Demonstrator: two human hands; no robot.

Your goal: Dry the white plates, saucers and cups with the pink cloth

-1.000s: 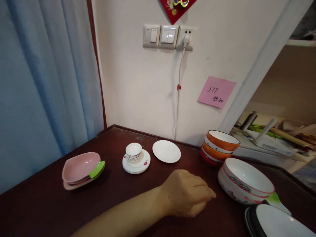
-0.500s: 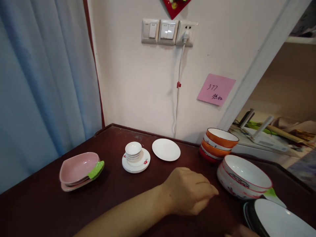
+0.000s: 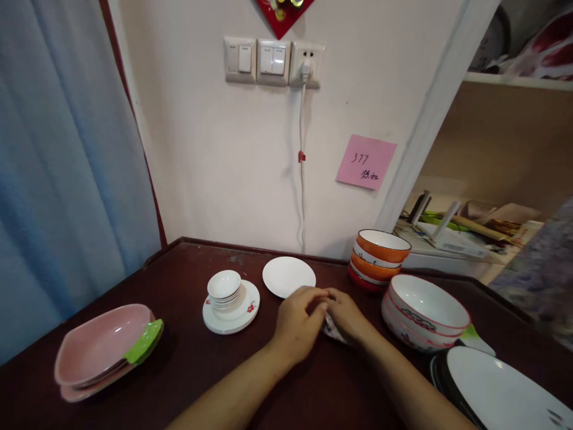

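My left hand and my right hand meet over the middle of the table, just in front of a flat white plate. A whitish, dark-flecked piece shows under my right hand, which is closed on it; most of it is covered and its kind is unclear. The left fingers are curled inward with the tips against the right hand; what they grip is hidden. To the left, small white dishes are stacked on flowered plates. Right of my hands stand large white bowls with red rims.
Pink dishes with green leaf handles lie at the left of the dark table. Orange and white bowls are stacked at the back right. A large white plate sits front right. Behind is a wall with a plugged cord.
My right hand has come from the lower right edge to the middle, bringing the flecked piece into view. My left hand now meets it. The camera view has turned slightly right.
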